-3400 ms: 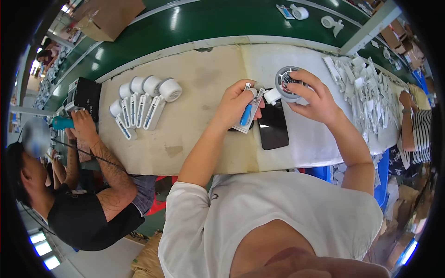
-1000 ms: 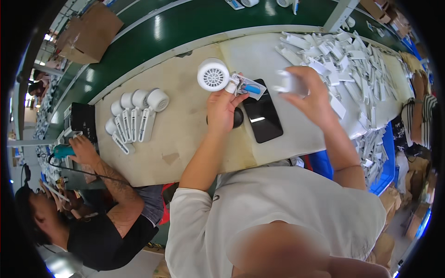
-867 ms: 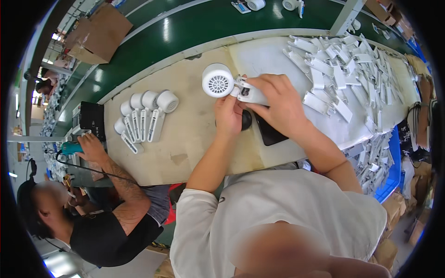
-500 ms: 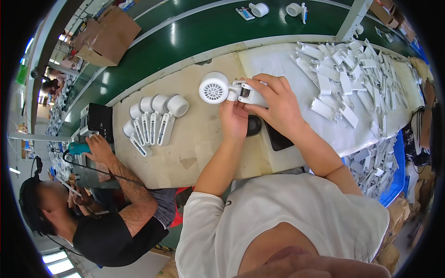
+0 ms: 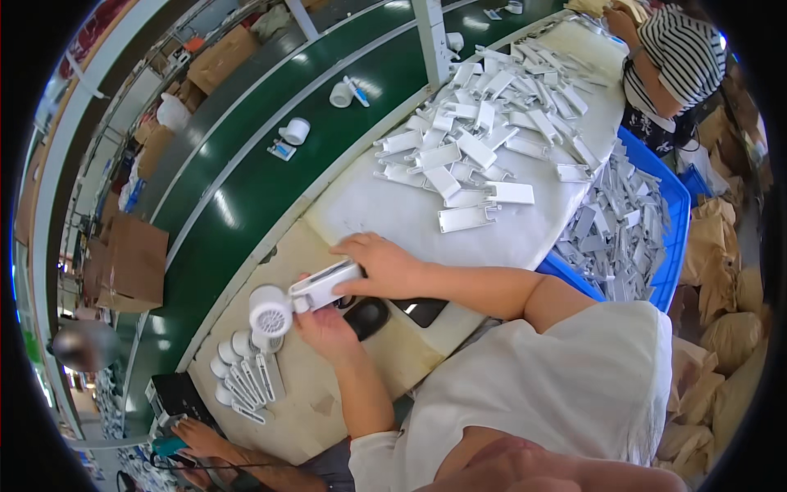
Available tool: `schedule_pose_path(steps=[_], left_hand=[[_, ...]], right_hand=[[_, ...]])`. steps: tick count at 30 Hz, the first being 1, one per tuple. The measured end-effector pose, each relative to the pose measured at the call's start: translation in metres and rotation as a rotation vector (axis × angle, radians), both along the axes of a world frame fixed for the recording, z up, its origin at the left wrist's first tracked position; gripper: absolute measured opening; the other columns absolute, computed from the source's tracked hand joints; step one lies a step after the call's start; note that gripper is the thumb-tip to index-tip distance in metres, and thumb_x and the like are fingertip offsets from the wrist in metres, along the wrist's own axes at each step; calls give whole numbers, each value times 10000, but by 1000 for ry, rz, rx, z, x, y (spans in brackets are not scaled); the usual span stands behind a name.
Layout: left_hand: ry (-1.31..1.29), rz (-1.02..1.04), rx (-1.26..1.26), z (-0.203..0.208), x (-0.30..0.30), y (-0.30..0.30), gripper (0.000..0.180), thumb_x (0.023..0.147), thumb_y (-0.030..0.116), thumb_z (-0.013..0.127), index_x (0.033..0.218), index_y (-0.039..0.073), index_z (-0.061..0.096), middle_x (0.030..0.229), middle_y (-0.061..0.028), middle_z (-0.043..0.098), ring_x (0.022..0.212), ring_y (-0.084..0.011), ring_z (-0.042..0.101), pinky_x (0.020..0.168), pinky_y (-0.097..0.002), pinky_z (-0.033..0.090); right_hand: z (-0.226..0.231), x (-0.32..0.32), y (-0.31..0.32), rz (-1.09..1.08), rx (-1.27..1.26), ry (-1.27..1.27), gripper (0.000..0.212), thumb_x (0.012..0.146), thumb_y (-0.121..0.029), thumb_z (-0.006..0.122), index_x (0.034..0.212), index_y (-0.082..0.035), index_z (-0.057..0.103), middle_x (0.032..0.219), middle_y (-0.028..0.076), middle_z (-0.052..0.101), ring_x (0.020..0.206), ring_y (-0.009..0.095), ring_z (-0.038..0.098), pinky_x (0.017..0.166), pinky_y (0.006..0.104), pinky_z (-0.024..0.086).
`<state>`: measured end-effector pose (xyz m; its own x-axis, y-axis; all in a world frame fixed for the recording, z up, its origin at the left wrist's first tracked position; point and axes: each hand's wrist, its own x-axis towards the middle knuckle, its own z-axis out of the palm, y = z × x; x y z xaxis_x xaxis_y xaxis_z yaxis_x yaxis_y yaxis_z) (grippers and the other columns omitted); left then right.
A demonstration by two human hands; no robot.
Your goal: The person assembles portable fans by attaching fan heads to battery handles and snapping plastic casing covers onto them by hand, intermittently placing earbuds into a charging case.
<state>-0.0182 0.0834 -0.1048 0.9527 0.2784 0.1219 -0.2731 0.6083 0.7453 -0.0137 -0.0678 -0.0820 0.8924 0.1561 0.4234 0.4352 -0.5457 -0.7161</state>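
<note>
Both my hands hold a white handheld fan, with its round grilled head (image 5: 270,312) pointing left and its slotted handle (image 5: 325,284) slanting up to the right. My left hand (image 5: 326,330) grips it from below, near the joint between head and handle. Around the far end of the handle, my right hand (image 5: 379,266) is closed, fingers over the top and thumb along the near side. Just beyond the fan head, several similar white fans (image 5: 252,379) lie side by side on the table. A rounded black object (image 5: 366,316) sits beneath my hands, beside a flat black phone-like slab (image 5: 422,312).
White plastic handle shells (image 5: 475,148) are heaped on the table's far right. More fill a blue bin (image 5: 674,217) beside it. A green conveyor (image 5: 234,201) runs behind, carrying fan parts. At lower left, a co-worker's hand (image 5: 199,436) holds a teal tool (image 5: 169,446). Another person (image 5: 676,61) stands far right.
My view has swung to the right, bringing the shell heap and blue bin further in. The fan's handle has turned, and its long slotted side now shows. Both hands keep hold of it.
</note>
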Motion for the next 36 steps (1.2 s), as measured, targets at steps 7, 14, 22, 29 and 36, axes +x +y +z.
schedule_pose_path(steps=[7, 14, 22, 29, 36], left_hand=[[-178, -28, -26, 15, -2, 14, 315, 888, 212, 481, 1116, 0, 529, 1114, -149, 573, 1069, -281, 536, 914, -436, 447], [-227, 48, -10, 29, -6, 42, 335, 793, 130, 620, 1089, 0, 531, 1016, -125, 581, 932, -259, 577, 853, -391, 481], [609, 203, 1720, 16, 6, 114, 405, 707, 87, 613, 1096, -12, 556, 874, -248, 608, 835, -337, 618, 749, -389, 463], [694, 307, 1742, 12, 7, 114, 444, 688, 54, 615, 1115, -19, 521, 1044, -237, 577, 947, -406, 556, 824, -426, 434], [41, 465, 885, -13, 19, 104, 214, 895, 6, 451, 1082, -57, 534, 1091, -153, 582, 965, -222, 579, 858, -344, 456]], right_hand=[[19, -2, 9, 378, 409, 344, 337, 839, -308, 617, 882, 25, 584, 777, 101, 600, 708, 176, 571, 638, 299, 446], [2, 31, 31, 562, 153, -161, 332, 764, -326, 666, 698, -17, 564, 633, 109, 531, 582, 305, 528, 533, 364, 432], [-60, 262, 33, 42, -314, -129, 364, 685, -251, 665, 1000, -72, 628, 1029, 138, 589, 1028, 302, 527, 881, 405, 433], [-47, 388, 33, -364, -339, 376, 784, 704, -363, 692, 1341, -113, 309, 1247, 195, 466, 1143, 376, 464, 960, 420, 396], [16, 287, 17, 275, -91, 41, 640, 701, -35, 696, 1270, -110, 412, 1214, 105, 484, 1080, 228, 511, 922, 327, 425]])
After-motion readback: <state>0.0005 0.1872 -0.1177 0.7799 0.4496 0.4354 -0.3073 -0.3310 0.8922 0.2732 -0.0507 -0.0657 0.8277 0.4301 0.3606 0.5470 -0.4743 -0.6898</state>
